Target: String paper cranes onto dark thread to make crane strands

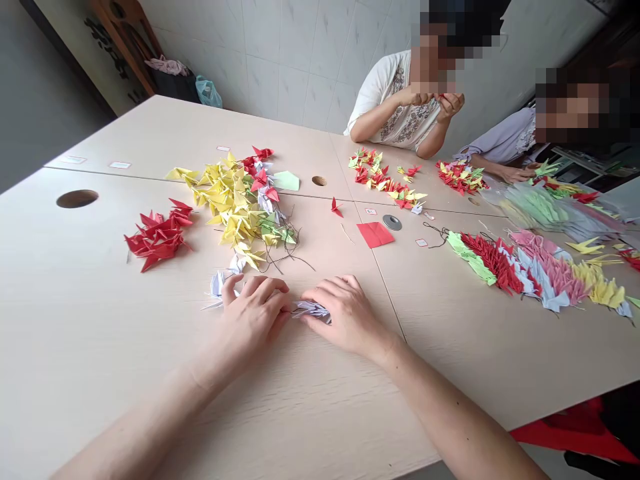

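Note:
Both hands rest low over the table, close together. My right hand [347,312] is closed round a small stack of pale lavender folded paper cranes [313,309], whose tips poke out toward the left. Just across from it, my left hand [257,308] has its fingers bent in, thumb and fingertips together beside the stack's end; what they pinch is hidden. More pale cranes [218,287] lie behind the left hand, partly covered by it. Beyond the hands spreads a string of yellow paper cranes [233,200], with dark thread [285,257] trailing from its near end.
Loose red cranes [157,233] lie at left. A red paper square [375,235] and a metal disc [392,222] sit ahead on the table [100,333]. Multicoloured crane strings [545,267] lie at right. Two people sit across, one handling something small and red [442,97].

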The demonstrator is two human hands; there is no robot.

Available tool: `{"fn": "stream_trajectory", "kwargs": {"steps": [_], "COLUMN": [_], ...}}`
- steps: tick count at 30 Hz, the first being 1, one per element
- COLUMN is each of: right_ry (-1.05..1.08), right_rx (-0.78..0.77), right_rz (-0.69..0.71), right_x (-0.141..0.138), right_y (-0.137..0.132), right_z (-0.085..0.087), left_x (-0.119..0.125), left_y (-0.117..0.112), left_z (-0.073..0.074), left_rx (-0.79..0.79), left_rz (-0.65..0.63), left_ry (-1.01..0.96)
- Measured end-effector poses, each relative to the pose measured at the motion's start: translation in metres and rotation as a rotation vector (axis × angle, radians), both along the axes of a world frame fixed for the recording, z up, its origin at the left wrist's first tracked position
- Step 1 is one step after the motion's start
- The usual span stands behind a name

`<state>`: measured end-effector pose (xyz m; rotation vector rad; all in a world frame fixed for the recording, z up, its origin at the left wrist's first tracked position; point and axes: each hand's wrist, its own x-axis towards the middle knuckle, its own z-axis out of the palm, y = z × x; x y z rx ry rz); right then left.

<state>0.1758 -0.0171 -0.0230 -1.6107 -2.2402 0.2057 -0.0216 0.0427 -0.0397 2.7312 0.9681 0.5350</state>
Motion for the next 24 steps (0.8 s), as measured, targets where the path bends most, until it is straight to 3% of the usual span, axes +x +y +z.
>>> {"fn": "stream_trajectory", "kwargs": {"steps": [24], "right_ry": [-0.101], "right_rx": [0.058], "right_rz": [0.046], "right_x": [-0.013], "right_y": [-0.003], "right_z": [-0.005], "left_x": [0.006], "left_y": [-0.003], "left_z": [0.001], "left_rx": [0.034], "left_rz": [0.019], "left_ry": [0.045]}}
